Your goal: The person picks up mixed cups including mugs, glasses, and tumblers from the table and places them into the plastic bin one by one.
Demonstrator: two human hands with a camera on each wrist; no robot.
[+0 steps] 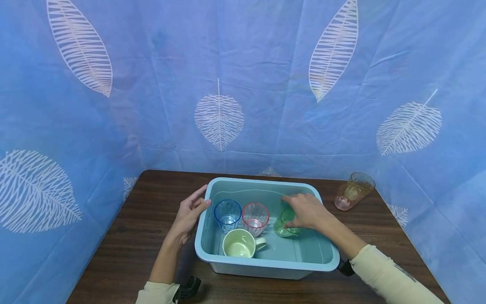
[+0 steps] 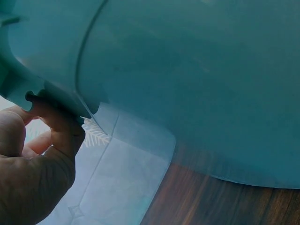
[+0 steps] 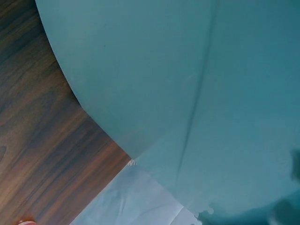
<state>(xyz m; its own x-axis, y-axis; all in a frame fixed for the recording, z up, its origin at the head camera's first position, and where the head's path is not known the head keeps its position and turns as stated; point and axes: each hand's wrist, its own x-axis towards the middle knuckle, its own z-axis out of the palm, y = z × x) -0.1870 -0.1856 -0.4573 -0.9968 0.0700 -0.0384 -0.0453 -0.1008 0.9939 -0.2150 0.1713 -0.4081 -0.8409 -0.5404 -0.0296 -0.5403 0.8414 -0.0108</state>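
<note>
A light blue plastic basin [image 1: 265, 262] stands on the table. At its left rim my left hand [image 1: 189, 214] grips the edge; the left wrist view shows the fingers [image 2: 61, 133] curled under the rim. Inside the basin, toward the right, my right hand [image 1: 308, 211] holds a green glass [image 1: 282, 230] from above, thumb and fingers spread around its rim, partly hiding it. Left of that glass are a red-rimmed clear glass [image 1: 255, 223] and a blue-rimmed glass [image 1: 228, 221], both upright. In front of them sits a pale green mug [image 1: 238, 245], handle pointing right.
Right of the basin, a yellow glass [image 1: 362, 183] and a pink glass [image 1: 343, 200] lean together at a tilt on the dark wooden table [image 1: 129, 236]. A blue leaf-patterned cloth [image 1: 265, 126] hangs behind the table and along its sides.
</note>
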